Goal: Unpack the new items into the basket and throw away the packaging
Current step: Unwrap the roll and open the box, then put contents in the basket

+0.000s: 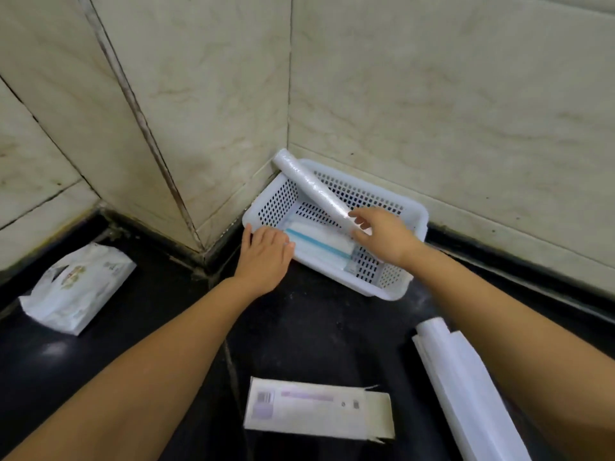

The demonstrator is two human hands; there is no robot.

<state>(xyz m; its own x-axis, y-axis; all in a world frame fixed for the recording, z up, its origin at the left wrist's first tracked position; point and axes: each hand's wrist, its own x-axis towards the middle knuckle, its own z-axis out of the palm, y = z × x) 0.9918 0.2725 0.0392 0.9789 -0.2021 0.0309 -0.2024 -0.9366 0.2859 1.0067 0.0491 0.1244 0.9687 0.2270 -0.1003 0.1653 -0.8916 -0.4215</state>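
A white perforated basket (404, 204) sits in the wall corner on the dark counter. My right hand (382, 236) grips the near end of a long white roll (309, 186) that slants across the basket, its far end resting on the back rim by the corner. My left hand (266, 257) lies on the basket's near left rim, fingers touching a flat white pack with blue stripes (319, 244) lying inside. An empty flattened white carton (319, 412) lies on the counter near me. A white plastic sleeve (466, 384) lies to the right under my forearm.
A white printed plastic bag (78, 287) lies on the counter at the left. Tiled walls enclose the corner behind the basket. Dark counter (316, 327) shows between the basket and the carton.
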